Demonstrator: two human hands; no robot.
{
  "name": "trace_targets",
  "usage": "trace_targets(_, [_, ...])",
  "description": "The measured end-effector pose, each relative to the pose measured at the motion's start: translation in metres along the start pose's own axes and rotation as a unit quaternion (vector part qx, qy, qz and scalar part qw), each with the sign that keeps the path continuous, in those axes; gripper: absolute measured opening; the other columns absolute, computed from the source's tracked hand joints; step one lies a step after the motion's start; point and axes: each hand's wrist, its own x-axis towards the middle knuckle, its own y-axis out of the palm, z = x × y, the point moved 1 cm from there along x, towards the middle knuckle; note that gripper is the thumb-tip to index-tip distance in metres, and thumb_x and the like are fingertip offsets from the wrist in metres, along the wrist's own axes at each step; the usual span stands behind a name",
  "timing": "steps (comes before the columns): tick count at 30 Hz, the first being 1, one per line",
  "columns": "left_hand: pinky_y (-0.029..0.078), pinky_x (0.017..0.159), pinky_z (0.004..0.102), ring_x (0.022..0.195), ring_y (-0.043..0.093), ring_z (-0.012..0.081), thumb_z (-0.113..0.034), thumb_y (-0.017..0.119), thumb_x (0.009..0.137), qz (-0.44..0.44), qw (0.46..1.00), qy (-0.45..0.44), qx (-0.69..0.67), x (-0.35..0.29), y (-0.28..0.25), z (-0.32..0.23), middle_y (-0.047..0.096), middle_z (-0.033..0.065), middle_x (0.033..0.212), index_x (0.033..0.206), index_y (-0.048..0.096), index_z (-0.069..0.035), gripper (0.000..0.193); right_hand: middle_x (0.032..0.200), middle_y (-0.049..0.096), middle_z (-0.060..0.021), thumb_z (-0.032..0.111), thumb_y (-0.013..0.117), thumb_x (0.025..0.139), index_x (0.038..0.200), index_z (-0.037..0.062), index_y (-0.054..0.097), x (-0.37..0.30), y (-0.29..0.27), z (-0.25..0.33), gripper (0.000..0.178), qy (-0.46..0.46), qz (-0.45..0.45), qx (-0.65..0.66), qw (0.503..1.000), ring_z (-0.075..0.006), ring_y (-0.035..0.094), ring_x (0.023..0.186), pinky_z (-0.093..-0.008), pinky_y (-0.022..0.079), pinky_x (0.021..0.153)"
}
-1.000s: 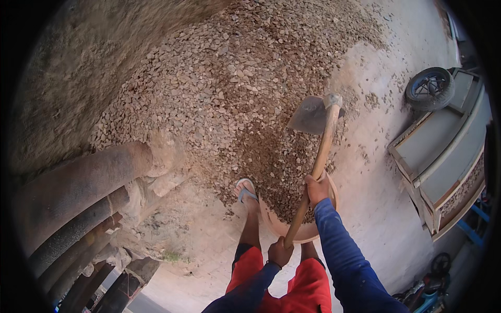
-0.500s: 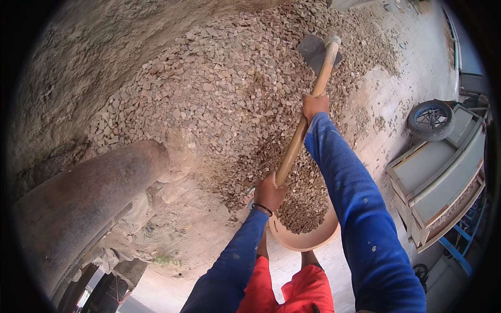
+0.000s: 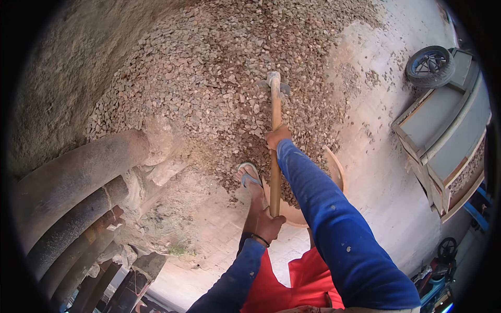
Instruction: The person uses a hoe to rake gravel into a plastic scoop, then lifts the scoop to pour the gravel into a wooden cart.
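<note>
Both my hands are wrapped round the wooden handle of a hoe [image 3: 275, 175]. My left hand [image 3: 268, 228] grips its near end, close to my red shorts. Higher up the shaft, my right hand [image 3: 278, 137] is closed around it. The hoe's head is at the gravel heap [image 3: 203, 78], its dark blade mostly hidden in or behind the stones. Below the handle sits a round, shallow tan basin [image 3: 336, 169] with gravel in it, partly covered by my right arm. My foot in a flip-flop [image 3: 249, 175] stands beside the basin, at the heap's edge.
Large rusty pipes [image 3: 83, 161] lie at the left. A rough earthen wall [image 3: 62, 88] rises behind them. On the right stand a wooden cart-like box [image 3: 433, 125] and a spoked wheel [image 3: 430, 66]. Pale ground [image 3: 376, 141] runs between cart and gravel.
The hoe's head has come nearer and to the left, from the heap's far right, and its handle is now almost straight up and down in view. Both hands have kept their grip.
</note>
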Motion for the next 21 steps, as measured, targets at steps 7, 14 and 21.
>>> trace_targets(7, [0.053,0.075,0.0471,0.084,0.067,0.0412,-0.025,0.066,0.074,-0.086,0.972,0.02,0.216,-0.105,0.071,0.098,0.068,0.0237,0.087,0.098,0.061,0.0,0.036,0.066,0.059,-0.0098,0.009,0.069,0.08,0.097,-0.0001,0.054,-0.145,-0.061,-0.106,0.025,-0.013,0.049,0.185,0.981,-0.021,0.059,0.048,-0.0351,0.048,0.039])
trace_targets(14, [0.053,0.075,0.0485,0.086,0.067,0.0393,-0.028,0.066,0.078,0.01,0.966,-0.062,0.249,-0.146,0.096,0.162,0.068,0.0227,0.089,0.102,0.06,-0.001,0.037,0.083,0.064,-0.0185,0.017,0.069,0.077,0.106,0.001,0.052,-0.209,-0.119,-0.177,0.038,0.077,0.004,0.162,0.984,-0.0278,0.068,0.075,-0.0391,0.053,0.066])
trace_targets(21, [0.05,0.069,0.0396,0.071,0.064,0.0278,-0.016,0.068,0.077,0.08,0.926,0.278,0.244,0.173,0.091,-0.07,0.064,0.0172,0.077,0.101,0.061,0.001,0.031,0.08,0.055,-0.0072,0.014,0.064,0.087,0.111,0.0056,0.043,0.037,-0.2,-0.009,0.033,-0.096,-0.179,0.32,0.925,-0.017,0.059,0.06,-0.0333,0.052,0.048])
